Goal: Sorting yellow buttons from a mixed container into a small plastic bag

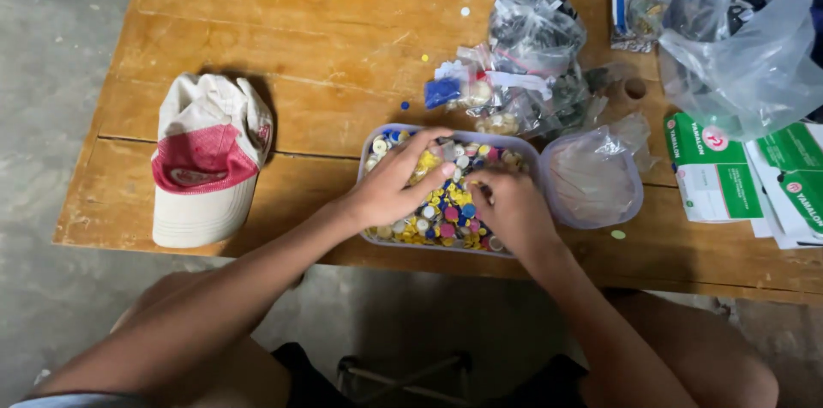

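A clear rectangular plastic tub (pixel 367 149) sits at the near edge of a wooden table (pixel 300 39). It is full of small round buttons (pixel 446 207) in yellow, blue, pink and white. My left hand (pixel 396 181) lies on the buttons at the tub's left side, fingers bent and spread over them. My right hand (pixel 512 209) rests on the buttons at the right side, fingertips dug into the pile. Whether either hand pinches a button is hidden by the fingers.
A red and white cap (pixel 208 155) lies left of the tub. The tub's lid (pixel 593 178) lies to its right. Behind are small clear bags of pieces (pixel 531 65), a big clear bag (pixel 741 39) and green and white cartons (pixel 711 166). Loose buttons dot the table.
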